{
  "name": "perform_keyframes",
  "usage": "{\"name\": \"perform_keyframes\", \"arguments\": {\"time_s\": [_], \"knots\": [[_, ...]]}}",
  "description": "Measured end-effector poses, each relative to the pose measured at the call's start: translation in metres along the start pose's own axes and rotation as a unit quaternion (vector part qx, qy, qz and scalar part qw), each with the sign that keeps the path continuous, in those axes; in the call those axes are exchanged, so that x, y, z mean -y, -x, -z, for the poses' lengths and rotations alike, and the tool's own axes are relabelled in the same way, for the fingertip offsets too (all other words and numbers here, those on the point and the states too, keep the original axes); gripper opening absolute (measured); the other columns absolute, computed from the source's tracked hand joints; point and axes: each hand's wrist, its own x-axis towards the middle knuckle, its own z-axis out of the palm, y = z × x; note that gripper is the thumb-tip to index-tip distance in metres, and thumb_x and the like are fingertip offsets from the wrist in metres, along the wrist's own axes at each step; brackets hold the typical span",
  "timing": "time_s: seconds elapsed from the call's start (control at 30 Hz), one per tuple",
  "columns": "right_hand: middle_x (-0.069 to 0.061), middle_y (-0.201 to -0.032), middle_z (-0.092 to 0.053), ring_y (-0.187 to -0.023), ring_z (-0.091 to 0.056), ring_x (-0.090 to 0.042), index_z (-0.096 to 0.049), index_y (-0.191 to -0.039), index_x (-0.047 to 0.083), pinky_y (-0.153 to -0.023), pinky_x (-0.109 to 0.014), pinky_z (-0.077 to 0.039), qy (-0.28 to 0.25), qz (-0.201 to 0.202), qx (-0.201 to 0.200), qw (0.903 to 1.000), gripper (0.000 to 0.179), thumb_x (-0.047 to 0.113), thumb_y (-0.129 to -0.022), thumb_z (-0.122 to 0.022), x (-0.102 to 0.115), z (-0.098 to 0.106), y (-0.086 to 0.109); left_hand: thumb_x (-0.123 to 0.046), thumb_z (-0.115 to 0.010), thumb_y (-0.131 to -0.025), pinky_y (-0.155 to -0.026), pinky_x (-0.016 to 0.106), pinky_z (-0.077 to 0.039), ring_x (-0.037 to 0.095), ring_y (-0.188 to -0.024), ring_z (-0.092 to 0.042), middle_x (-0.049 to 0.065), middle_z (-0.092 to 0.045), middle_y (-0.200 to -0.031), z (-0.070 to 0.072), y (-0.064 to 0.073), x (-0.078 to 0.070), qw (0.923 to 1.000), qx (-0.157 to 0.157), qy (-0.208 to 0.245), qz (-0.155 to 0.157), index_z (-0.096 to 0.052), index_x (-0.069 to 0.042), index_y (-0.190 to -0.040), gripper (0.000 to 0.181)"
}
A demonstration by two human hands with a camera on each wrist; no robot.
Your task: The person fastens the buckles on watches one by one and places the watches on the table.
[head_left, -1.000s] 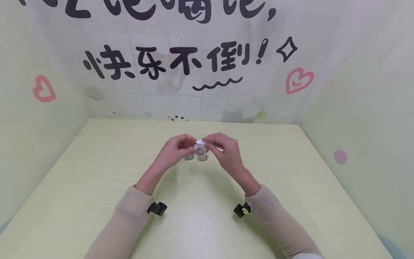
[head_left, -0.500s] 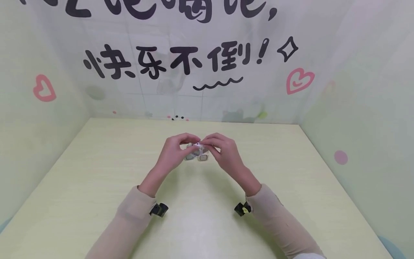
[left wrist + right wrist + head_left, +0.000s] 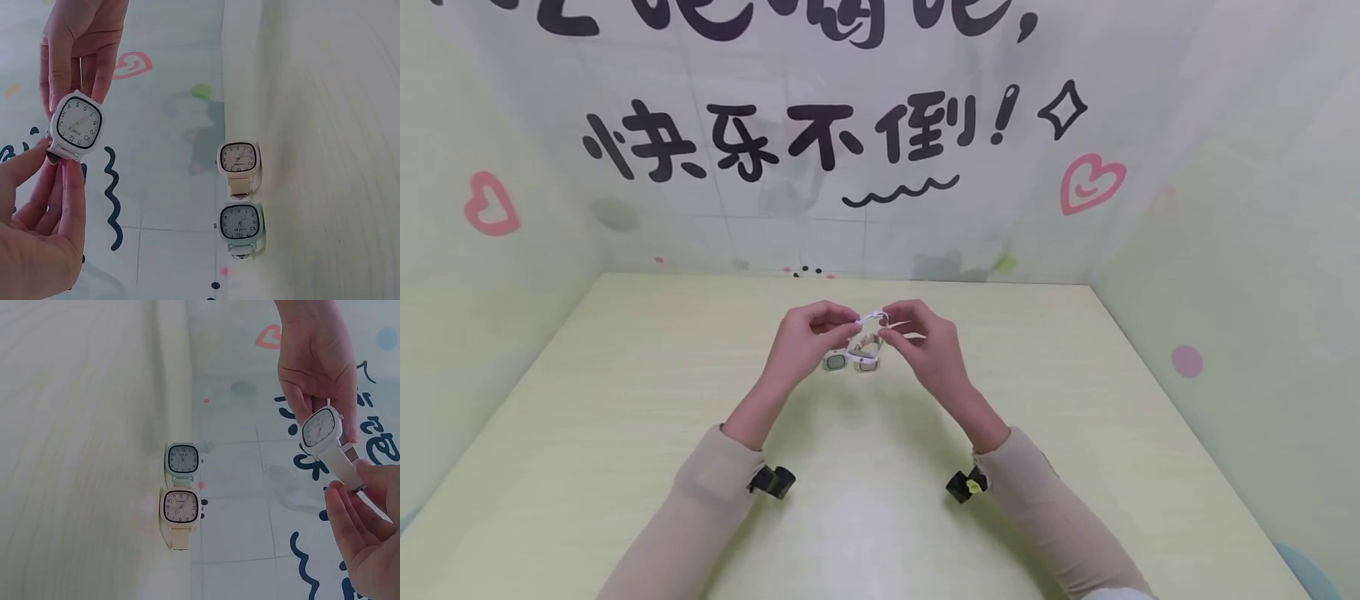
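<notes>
Both hands hold a white wristwatch [image 3: 80, 124] with a rounded square dial above the far part of the table. My left hand [image 3: 801, 346] pinches its strap on one side. On the other side, my right hand [image 3: 931, 346] grips the strap between thumb and fingers. The right wrist view shows the white strap [image 3: 337, 467] running from the case to the right fingertips. Below the held watch, a mint green watch [image 3: 241, 221] and a pale pink-beige watch [image 3: 239, 157] rest side by side on the table, dials facing me. The buckle is too small to make out.
The pale wood-look table [image 3: 857, 517] ends at a back wall sheet [image 3: 737, 242] printed with large dark characters. Side sheets with pink hearts enclose it left and right. A small black camera [image 3: 772, 482] sits at each wrist.
My hands have drawn slightly apart. The white watch, earlier bunched between the fingertips, now shows its strap spread as an arched loop between them. The two watches on the table stay put.
</notes>
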Motion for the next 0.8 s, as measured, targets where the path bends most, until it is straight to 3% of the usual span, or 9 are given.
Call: {"name": "perform_keyframes", "arguments": {"time_s": [0.13, 0.23, 0.37, 0.47, 0.63, 0.8], "knots": [[-0.022, -0.103, -0.072, -0.087, -0.073, -0.032, -0.068, -0.110, -0.003, -0.073, -0.028, -0.062, -0.044, -0.051, -0.005, 0.9977, 0.021, 0.005, -0.091, -0.071, -0.004, 0.001, -0.005, -0.016, -0.072, -0.092, -0.079, 0.024, -0.061, 0.013, -0.089, -0.070, 0.017, -0.072, -0.110, -0.004, -0.005, 0.002, 0.9992, 0.010, 0.025, 0.029, -0.070, -0.002, -0.112, 0.024], [-0.024, -0.103, -0.071, -0.085, -0.073, -0.027, -0.068, -0.110, -0.005, -0.073, -0.029, -0.063, -0.064, -0.088, -0.006, 0.9941, 0.020, 0.003, -0.091, -0.070, -0.010, 0.002, -0.011, -0.014, -0.070, -0.094, -0.084, 0.025, -0.060, 0.023, -0.100, -0.071, 0.018, -0.072, -0.114, -0.005, -0.007, 0.005, 0.9990, 0.011, 0.025, 0.036, -0.069, -0.001, -0.114, 0.024], [-0.025, -0.103, -0.071, -0.082, -0.073, -0.018, -0.068, -0.111, -0.004, -0.074, -0.030, -0.063, -0.071, -0.139, 0.000, 0.9878, 0.021, 0.005, -0.092, -0.070, -0.022, 0.005, -0.019, -0.016, -0.068, -0.095, -0.092, 0.034, -0.059, 0.030, -0.109, -0.069, 0.017, -0.071, -0.117, -0.002, -0.009, 0.009, 0.9995, 0.005, 0.009, 0.029, -0.069, -0.002, -0.116, 0.025], [-0.026, -0.104, -0.071, -0.081, -0.073, -0.016, -0.068, -0.113, -0.003, -0.075, -0.030, -0.062, -0.070, -0.173, 0.003, 0.9824, 0.023, 0.006, -0.093, -0.069, -0.033, 0.007, -0.025, -0.018, -0.066, -0.096, -0.094, 0.039, -0.058, 0.025, -0.105, -0.071, 0.016, -0.071, -0.118, 0.003, -0.008, 0.011, 0.9995, -0.004, 0.002, 0.030, -0.069, -0.003, -0.116, 0.025], [-0.026, -0.104, -0.072, -0.078, -0.073, -0.015, -0.068, -0.114, -0.004, -0.075, -0.029, -0.062, -0.063, -0.223, -0.003, 0.9728, 0.024, 0.005, -0.093, -0.068, -0.052, 0.012, -0.031, -0.021, -0.064, -0.098, -0.090, 0.032, -0.059, 0.017, -0.100, -0.071, 0.016, -0.071, -0.119, 0.011, -0.009, 0.015, 0.9993, -0.008, -0.008, 0.036, -0.069, -0.004, -0.118, 0.026], [-0.028, -0.109, -0.070, -0.077, -0.072, -0.015, -0.067, -0.116, -0.005, -0.075, -0.028, -0.062, -0.052, -0.273, 0.009, 0.9605, 0.025, 0.002, -0.092, -0.066, -0.069, 0.013, -0.035, -0.020, -0.062, -0.100, -0.090, 0.028, -0.059, 0.027, -0.110, -0.069, 0.018, -0.070, -0.121, 0.017, -0.010, 0.019, 0.9992, -0.010, 0.000, 0.038, -0.067, -0.002, -0.119, 0.027]]}}
